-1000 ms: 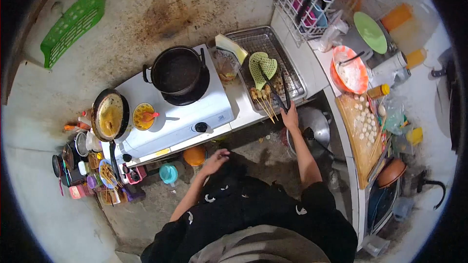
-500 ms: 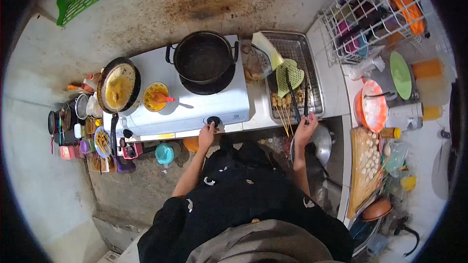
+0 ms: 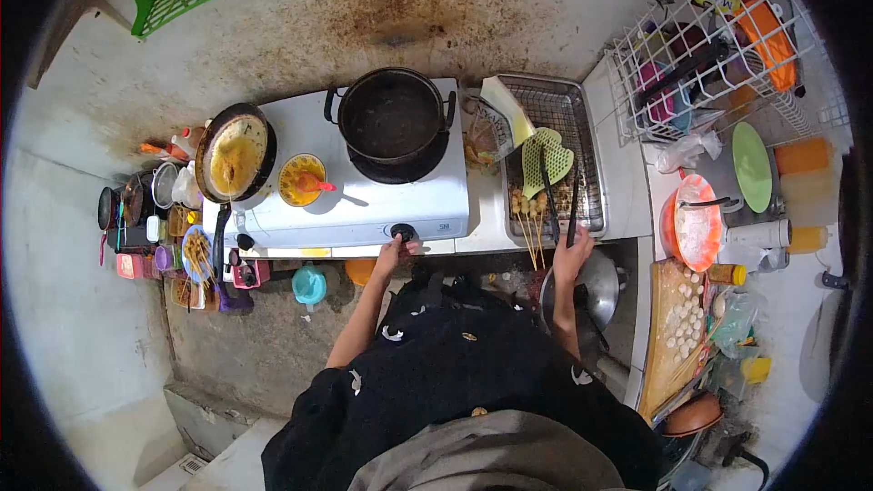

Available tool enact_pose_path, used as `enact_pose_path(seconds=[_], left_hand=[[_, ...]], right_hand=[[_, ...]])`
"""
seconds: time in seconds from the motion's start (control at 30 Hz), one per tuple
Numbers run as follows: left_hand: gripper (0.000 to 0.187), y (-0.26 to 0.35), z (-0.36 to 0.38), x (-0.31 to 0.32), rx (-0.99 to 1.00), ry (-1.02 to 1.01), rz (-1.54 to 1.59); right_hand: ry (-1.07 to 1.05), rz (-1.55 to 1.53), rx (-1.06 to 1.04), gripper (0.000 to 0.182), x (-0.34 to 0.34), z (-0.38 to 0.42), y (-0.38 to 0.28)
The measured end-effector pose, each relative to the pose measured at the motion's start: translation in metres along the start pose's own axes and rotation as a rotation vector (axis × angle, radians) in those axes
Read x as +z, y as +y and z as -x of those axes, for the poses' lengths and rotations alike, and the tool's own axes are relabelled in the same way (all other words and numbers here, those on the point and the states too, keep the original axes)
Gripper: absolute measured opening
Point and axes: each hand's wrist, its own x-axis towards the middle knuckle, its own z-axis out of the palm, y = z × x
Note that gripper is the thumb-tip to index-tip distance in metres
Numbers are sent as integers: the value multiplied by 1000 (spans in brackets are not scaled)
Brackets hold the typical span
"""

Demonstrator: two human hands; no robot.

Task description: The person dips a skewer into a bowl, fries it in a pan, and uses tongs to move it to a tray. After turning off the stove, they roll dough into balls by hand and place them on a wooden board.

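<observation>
My left hand point(image 3: 391, 256) is closed around the black stove knob point(image 3: 403, 233) on the front of the white gas stove point(image 3: 300, 224). My right hand point(image 3: 571, 255) grips the near end of what look like black tongs point(image 3: 551, 195), whose two arms spread away from it. A green perforated head point(image 3: 546, 162) sits at the far end of one arm, over the metal tray point(image 3: 596, 118). Several skewers point(image 3: 530, 218) of food lie on the tray beside the tongs, sticks toward me. A dark empty-looking pot point(image 3: 393, 114) stands on the burner; the flame is not visible.
Left on the stove are a frying pan point(image 3: 238, 159) with yellow residue and a bowl point(image 3: 296, 168) with a red spoon. A wire dish rack point(image 3: 655, 118), an orange basin point(image 3: 671, 227) and a wooden board point(image 3: 664, 345) with small white pieces stand on the right counter.
The camera view has shifted slightly, so the scene sits a little lower. My left hand stays on the knob and my right hand still holds the tongs.
</observation>
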Motion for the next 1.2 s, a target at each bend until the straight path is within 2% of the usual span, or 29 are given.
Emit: enact_pose_path(seconds=[0.07,0.1,0.17,0.27,0.43,0.5,0.73,0.8,0.87,0.9,0.93,1.0,1.07,1.1,1.13,1.17,1.2], left_hand=[[40,1,2,4,1,6,46],[38,-1,2,5,0,13,91],[35,-3,0,7,-2,42,64],[33,-21,-17,0,50,93,36],[34,-24,-17,0,170,141,-88],[37,-24,-19,-2,247,255,-427],[39,-16,-8,4,286,254,-456],[40,-11,-5,4,113,121,-297],[43,-6,-3,-5,-91,-258,-441],[44,-4,10,-1,-105,-390,-293],[44,-8,10,-9,0,-584,-381],[30,-17,13,-7,32,-677,-521],[30,-16,20,6,35,-648,-583],[32,-2,30,24,57,-658,-600],[33,13,43,43,77,-668,-615],[35,19,45,56,50,-733,-509],[35,31,50,73,40,-771,-531]], right_hand=[[27,285,44,53,0,7,14],[28,286,46,53,0,8,16],[-94,270,291,66,1,12,21],[-163,286,345,71,3,16,25],[-222,256,402,73,8,15,27],[-215,249,420,73,7,14,28],[-219,276,431,69,-1,15,17],[-173,307,450,67,-5,14,15],[-78,291,316,61,-10,15,6],[5,191,206,52,-13,16,4],[66,177,95,41,-18,17,-3],[136,3,-114,24,-33,16,-23],[38,-255,-19,11,-44,20,-37],[82,-261,-102,11,-48,22,-43],[123,-254,-78,11,-54,27,-50],[37,-225,-3,10,-61,33,-57],[-51,-198,72,9,-69,39,-60]])
